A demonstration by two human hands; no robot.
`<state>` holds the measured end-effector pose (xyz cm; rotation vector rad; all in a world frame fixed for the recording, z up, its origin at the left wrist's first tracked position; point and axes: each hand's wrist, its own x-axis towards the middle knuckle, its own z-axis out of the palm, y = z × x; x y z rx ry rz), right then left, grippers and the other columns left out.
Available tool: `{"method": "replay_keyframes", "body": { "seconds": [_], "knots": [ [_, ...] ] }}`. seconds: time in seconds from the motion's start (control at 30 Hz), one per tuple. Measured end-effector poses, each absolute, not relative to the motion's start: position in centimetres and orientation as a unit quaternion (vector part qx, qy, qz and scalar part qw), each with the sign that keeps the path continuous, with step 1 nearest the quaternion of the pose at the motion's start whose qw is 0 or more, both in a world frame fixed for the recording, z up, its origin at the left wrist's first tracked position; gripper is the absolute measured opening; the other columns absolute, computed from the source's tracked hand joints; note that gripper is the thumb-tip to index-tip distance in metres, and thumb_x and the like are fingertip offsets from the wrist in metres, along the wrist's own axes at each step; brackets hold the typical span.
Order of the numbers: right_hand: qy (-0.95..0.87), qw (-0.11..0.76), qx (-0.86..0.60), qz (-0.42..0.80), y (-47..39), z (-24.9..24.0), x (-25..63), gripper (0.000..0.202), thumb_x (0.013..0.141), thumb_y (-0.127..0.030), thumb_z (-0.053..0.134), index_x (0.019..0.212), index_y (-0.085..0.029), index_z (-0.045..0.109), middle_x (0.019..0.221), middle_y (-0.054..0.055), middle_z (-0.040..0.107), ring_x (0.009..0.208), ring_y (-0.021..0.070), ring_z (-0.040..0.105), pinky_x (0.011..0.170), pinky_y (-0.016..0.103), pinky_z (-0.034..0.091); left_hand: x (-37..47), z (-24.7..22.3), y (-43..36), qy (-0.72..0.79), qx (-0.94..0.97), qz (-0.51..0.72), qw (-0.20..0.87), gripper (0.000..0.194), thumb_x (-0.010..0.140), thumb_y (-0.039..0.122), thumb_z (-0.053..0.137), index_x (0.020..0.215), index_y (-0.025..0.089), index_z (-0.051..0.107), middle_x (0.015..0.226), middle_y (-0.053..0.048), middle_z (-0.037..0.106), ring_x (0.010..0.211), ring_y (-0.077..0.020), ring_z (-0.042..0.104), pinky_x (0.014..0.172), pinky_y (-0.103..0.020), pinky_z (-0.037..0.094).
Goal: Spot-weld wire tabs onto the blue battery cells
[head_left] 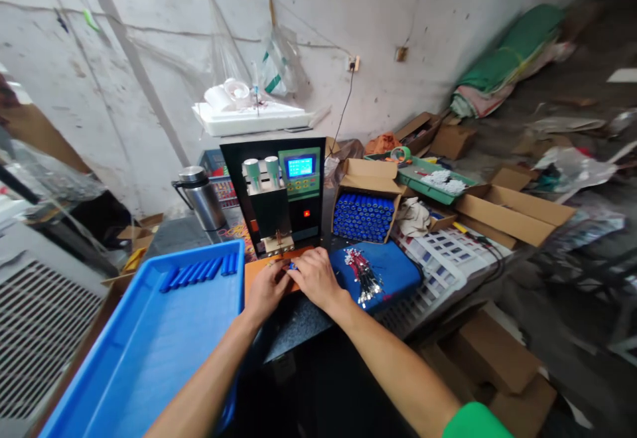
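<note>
At the foot of a black spot welder [271,202] with a lit blue screen, my two hands meet over an orange block [255,277]. My left hand [267,287] has its fingers closed, and my right hand [318,279] closes in from the other side. A bit of a blue battery cell [292,266] shows between them, just under the welder's electrodes [279,239]; most of it is hidden by the fingers. Red and black wire leads [362,272] with white connectors lie on a blue pad [398,275] beside my right hand.
To the left is a blue tray [149,332] with several blue cells [199,272] along its far end. A cardboard box [371,171] packed with cells stands right of the welder. Behind are a steel flask [203,200] and a green tray [428,189]; a white basket [442,262] sits at right.
</note>
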<state>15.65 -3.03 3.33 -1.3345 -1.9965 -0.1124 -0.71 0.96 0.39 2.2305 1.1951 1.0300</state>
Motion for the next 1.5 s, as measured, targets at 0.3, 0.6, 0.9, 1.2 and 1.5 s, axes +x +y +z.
{"method": "replay_keyframes", "body": {
  "seconds": [0.3, 0.6, 0.9, 1.2, 1.5],
  "knots": [
    [-0.605, 0.491, -0.601, -0.179, 2.4, 5.2, 25.6, 0.028, 0.096, -0.033, 0.055, 0.111, -0.014, 0.07, 0.1, 0.014, 0.072, 0.102, 0.0244, 0.061, 0.093, 0.04, 0.038, -0.8, 0.8, 1.1, 0.458, 0.8, 0.329, 0.205, 0.034, 0.087, 0.045, 0.05, 0.102, 0.021, 0.069, 0.101, -0.007, 0.073, 0.093, -0.0246, 0.067, 0.085, -0.037, 0.051],
    [-0.586, 0.47, -0.62, -0.229, 11.3, 4.6, 28.9, 0.027, 0.095, -0.028, 0.054, 0.109, -0.012, 0.07, 0.099, 0.015, 0.073, 0.103, 0.026, 0.058, 0.095, 0.042, 0.034, -1.2, 0.5, 1.2, 0.45, 0.806, 0.333, 0.194, 0.03, 0.088, 0.043, 0.049, 0.097, 0.024, 0.07, 0.096, -0.005, 0.074, 0.091, -0.0232, 0.068, 0.082, -0.035, 0.053],
    [-0.604, 0.395, -0.658, -0.214, 13.0, 4.4, 29.3, 0.025, 0.094, -0.025, 0.052, 0.104, -0.013, 0.072, 0.101, 0.014, 0.073, 0.107, 0.0284, 0.054, 0.101, 0.045, 0.031, -1.0, 0.6, 1.2, 0.454, 0.812, 0.313, 0.189, 0.03, 0.089, 0.043, 0.048, 0.098, 0.024, 0.07, 0.095, -0.006, 0.073, 0.089, -0.0236, 0.067, 0.08, -0.035, 0.052],
    [-0.688, 0.451, -0.545, -0.161, 7.7, 3.8, 30.9, 0.034, 0.096, -0.017, 0.041, 0.116, -0.019, 0.067, 0.115, 0.01, 0.068, 0.117, 0.0227, 0.054, 0.106, 0.042, 0.036, -0.3, 0.9, 1.5, 0.444, 0.823, 0.292, 0.2, 0.035, 0.089, 0.046, 0.048, 0.1, 0.021, 0.07, 0.1, -0.006, 0.073, 0.093, -0.0236, 0.066, 0.084, -0.035, 0.05],
    [-0.568, 0.25, -0.777, 0.108, 2.7, -1.2, 34.3, 0.02, 0.088, -0.022, 0.054, 0.084, -0.019, 0.074, 0.088, 0.006, 0.075, 0.088, 0.02, 0.068, 0.078, 0.024, 0.047, -0.2, 1.2, 1.7, 0.446, 0.829, 0.276, 0.192, 0.038, 0.089, 0.047, 0.046, 0.102, 0.021, 0.07, 0.1, -0.006, 0.073, 0.094, -0.0242, 0.065, 0.085, -0.035, 0.049]
  ]
}}
